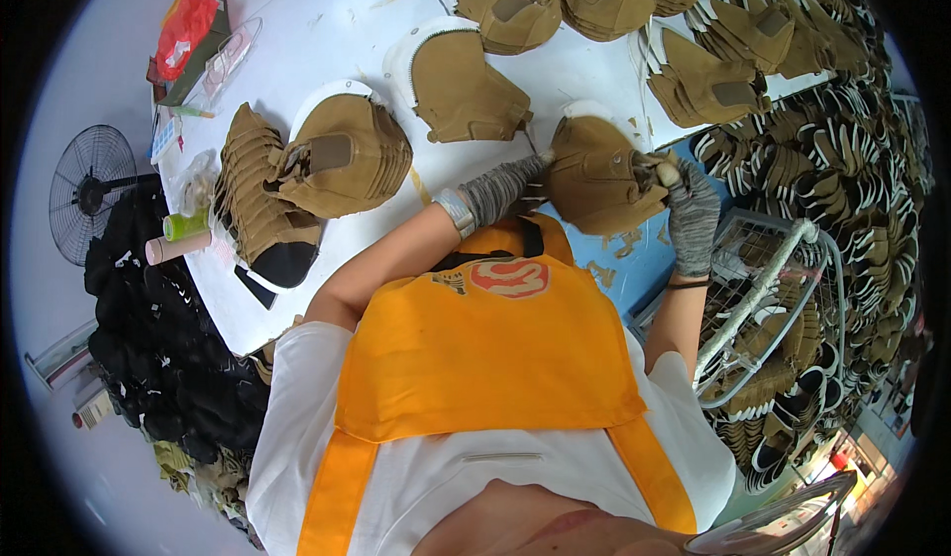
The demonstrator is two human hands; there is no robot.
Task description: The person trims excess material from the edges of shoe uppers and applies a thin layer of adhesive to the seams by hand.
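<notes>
Tan shoe upper (594,175) gripped between my gloved left hand (500,188) and right hand (690,209) over white table (327,21), wire basket (768,289) holding more uppers.

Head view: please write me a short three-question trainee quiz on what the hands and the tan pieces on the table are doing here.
1. True or false: both hands wear grey knitted gloves.
2. Which hands grip the tan fabric shoe upper held over the white table?
A. left hand only
B. right hand only
C. both
3. Fill in: the white wire basket on the person's right holds more tan ____.

Key:
1. True.
2. C: the left hand holds its left edge, the right hand its right edge.
3. Uppers, piled inside it.
</notes>
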